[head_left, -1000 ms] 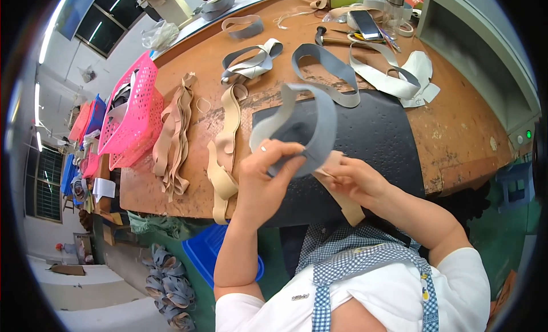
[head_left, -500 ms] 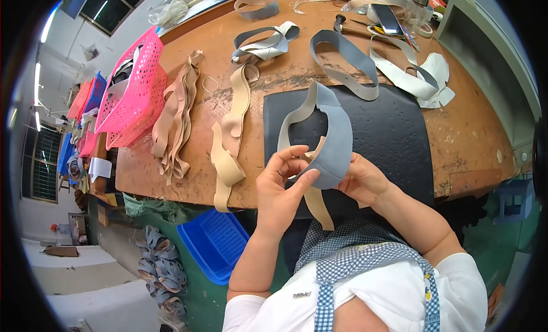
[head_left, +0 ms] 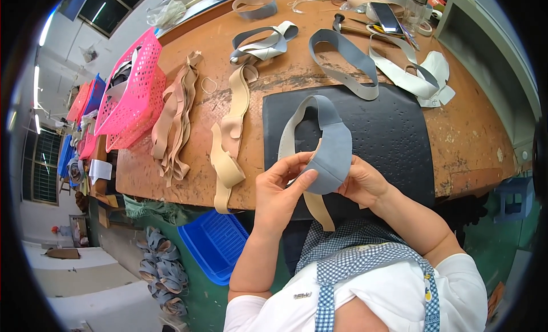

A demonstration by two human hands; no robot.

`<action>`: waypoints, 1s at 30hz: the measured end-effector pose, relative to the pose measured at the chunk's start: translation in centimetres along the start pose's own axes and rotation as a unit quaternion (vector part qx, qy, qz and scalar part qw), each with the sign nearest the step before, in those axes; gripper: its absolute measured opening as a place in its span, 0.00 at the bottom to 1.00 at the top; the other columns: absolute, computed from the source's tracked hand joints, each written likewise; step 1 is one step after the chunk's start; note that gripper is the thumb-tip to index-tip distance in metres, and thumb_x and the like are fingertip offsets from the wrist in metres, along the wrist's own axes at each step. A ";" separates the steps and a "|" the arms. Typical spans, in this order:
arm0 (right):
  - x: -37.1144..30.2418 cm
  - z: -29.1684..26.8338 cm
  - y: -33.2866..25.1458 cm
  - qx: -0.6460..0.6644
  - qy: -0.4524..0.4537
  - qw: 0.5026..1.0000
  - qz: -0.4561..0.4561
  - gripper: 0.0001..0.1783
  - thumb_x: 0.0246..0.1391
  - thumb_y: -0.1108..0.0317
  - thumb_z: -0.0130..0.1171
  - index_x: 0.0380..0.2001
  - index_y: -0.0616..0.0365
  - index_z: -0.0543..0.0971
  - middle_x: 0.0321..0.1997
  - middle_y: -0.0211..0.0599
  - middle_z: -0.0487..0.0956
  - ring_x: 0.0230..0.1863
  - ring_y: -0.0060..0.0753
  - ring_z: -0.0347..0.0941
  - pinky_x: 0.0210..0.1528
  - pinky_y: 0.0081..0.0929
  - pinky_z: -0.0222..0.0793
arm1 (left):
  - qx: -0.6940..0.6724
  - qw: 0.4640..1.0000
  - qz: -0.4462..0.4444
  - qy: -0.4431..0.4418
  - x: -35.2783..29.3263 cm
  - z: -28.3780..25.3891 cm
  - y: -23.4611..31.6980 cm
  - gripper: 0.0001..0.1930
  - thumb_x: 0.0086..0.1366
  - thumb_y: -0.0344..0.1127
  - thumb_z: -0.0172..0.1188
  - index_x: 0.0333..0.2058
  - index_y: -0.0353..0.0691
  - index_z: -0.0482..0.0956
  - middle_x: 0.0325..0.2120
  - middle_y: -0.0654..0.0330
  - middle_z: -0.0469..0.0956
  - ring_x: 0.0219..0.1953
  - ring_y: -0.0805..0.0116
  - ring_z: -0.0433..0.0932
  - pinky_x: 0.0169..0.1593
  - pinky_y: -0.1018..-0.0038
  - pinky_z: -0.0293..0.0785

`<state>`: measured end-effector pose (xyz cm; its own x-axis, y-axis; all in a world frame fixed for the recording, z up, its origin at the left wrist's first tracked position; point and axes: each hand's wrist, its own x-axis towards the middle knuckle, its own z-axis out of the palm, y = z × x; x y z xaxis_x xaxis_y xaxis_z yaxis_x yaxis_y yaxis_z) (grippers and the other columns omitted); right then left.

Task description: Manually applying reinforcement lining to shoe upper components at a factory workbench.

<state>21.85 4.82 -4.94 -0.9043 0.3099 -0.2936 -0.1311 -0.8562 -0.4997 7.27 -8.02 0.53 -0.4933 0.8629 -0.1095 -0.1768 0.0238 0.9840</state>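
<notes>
blue-grey loop [head_left: 335, 145], its top lower than before

Across that scuffed brown table [head_left: 474, 139] lie a black mat [head_left: 394, 132], bundled pinkish strips [head_left: 176, 118], some grey loops [head_left: 362, 59] and a hammer [head_left: 355, 29].

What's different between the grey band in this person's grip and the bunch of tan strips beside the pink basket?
Colour: the grey band is blue-grey outside; the tan strips are pinkish tan.
Place: the grey band is gripped by the left hand, the right hand at its other edge; the tan strips lie on the table.
Shape: the grey band curves into a loop; the tan strips lie bunched lengthwise.
Both are long and narrow.
</notes>
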 end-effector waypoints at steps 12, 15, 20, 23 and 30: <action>0.4 -0.2 0.5 -0.007 -0.003 1.000 -0.003 0.18 0.60 0.67 0.61 0.53 0.54 0.76 0.49 0.31 0.80 0.46 0.25 0.79 0.50 0.29 0.78 | -0.017 1.000 -0.015 0.002 0.1 -0.6 -0.4 0.15 0.62 0.25 0.66 0.48 0.30 0.81 0.39 0.60 0.83 0.40 0.76 0.80 0.48 0.76 0.77; 0.4 -0.6 0.7 -0.012 -0.013 1.000 -0.010 0.18 0.60 0.67 0.61 0.53 0.53 0.76 0.49 0.30 0.80 0.47 0.24 0.79 0.51 0.29 0.78 | -0.019 0.999 -0.032 0.003 0.2 -0.8 -0.8 0.15 0.61 0.25 0.67 0.48 0.30 0.81 0.38 0.59 0.83 0.40 0.75 0.80 0.48 0.76 0.77; 0.4 -0.3 0.7 -0.012 -0.011 1.000 -0.014 0.17 0.60 0.67 0.62 0.53 0.52 0.77 0.48 0.28 0.80 0.46 0.23 0.79 0.50 0.29 0.77 | -0.029 0.999 -0.038 0.006 0.2 -0.8 -0.7 0.15 0.61 0.25 0.68 0.47 0.30 0.81 0.37 0.59 0.83 0.40 0.75 0.80 0.48 0.77 0.77; 0.4 0.0 0.6 -0.020 0.002 1.000 -0.009 0.17 0.60 0.67 0.62 0.52 0.52 0.77 0.47 0.28 0.80 0.45 0.23 0.79 0.49 0.29 0.78 | -0.024 0.999 -0.041 0.013 0.1 -0.7 -0.5 0.15 0.60 0.25 0.68 0.46 0.30 0.82 0.37 0.59 0.84 0.39 0.76 0.80 0.47 0.77 0.77; 0.3 0.2 0.5 -0.025 -0.002 1.000 -0.009 0.16 0.60 0.67 0.62 0.51 0.52 0.77 0.46 0.28 0.80 0.44 0.22 0.79 0.47 0.27 0.78 | -0.020 0.999 -0.045 0.017 0.1 -0.8 -0.5 0.14 0.60 0.25 0.68 0.45 0.30 0.82 0.36 0.59 0.84 0.38 0.76 0.80 0.47 0.77 0.77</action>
<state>21.44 4.39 -5.16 -0.9034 0.3237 -0.2812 -0.1271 -0.8286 -0.5452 6.66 -8.33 -0.07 -0.5032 0.8402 -0.2021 -0.2544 0.0794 0.9638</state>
